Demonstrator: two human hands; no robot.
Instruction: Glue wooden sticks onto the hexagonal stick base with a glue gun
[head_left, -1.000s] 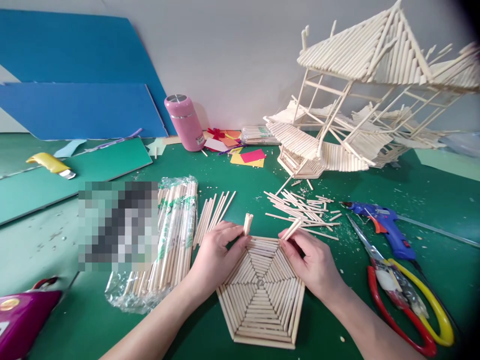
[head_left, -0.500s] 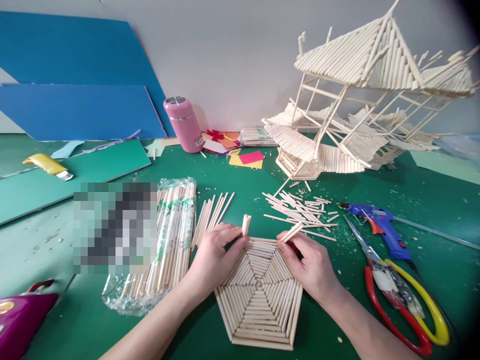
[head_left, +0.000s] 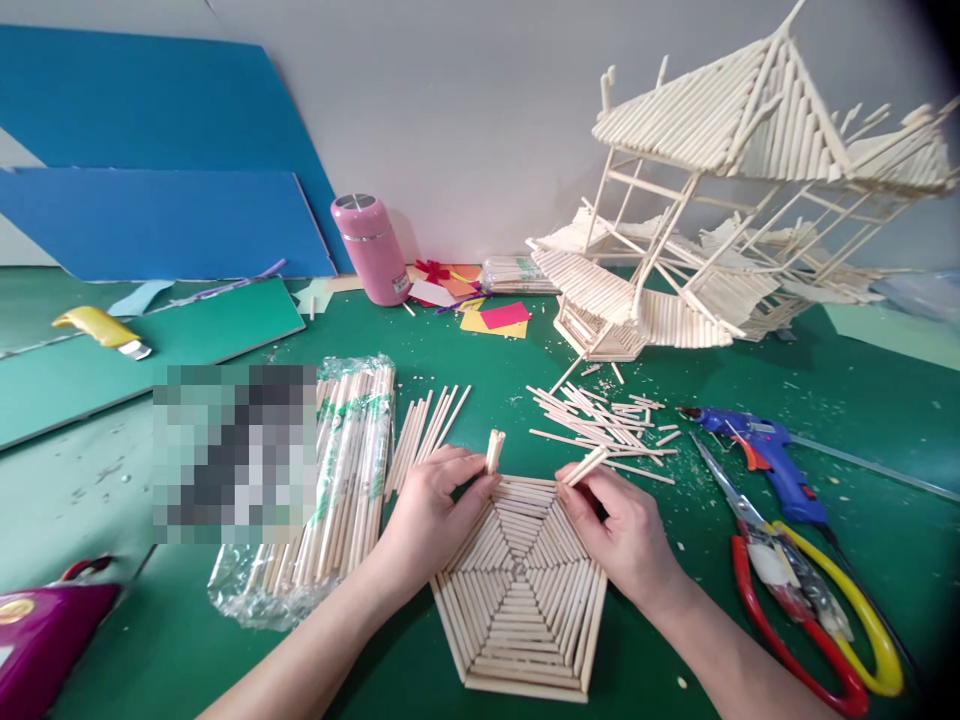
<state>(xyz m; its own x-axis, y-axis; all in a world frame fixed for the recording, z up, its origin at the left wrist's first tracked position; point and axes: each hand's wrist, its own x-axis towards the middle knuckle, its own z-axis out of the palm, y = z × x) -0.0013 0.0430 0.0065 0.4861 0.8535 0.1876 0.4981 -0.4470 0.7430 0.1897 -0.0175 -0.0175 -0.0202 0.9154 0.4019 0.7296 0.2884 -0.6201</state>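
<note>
Head view, left hand (head_left: pixel 436 512) and right hand (head_left: pixel 624 522) each pinching one stick bundle (head_left: pixel 494 452), one hexagonal panel (head_left: pixel 520 622)

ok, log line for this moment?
left hand: pinching left stick post | right hand: pinching right stick post | hexagonal stick panel: flat on green table

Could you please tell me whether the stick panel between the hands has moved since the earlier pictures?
No; judged against the scissors, the stick panel shows no visible shift in any direction.

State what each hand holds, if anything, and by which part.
The left hand and right hand each pinch a short stick bundle by its lower end, at corners of the hexagonal panel.
</note>
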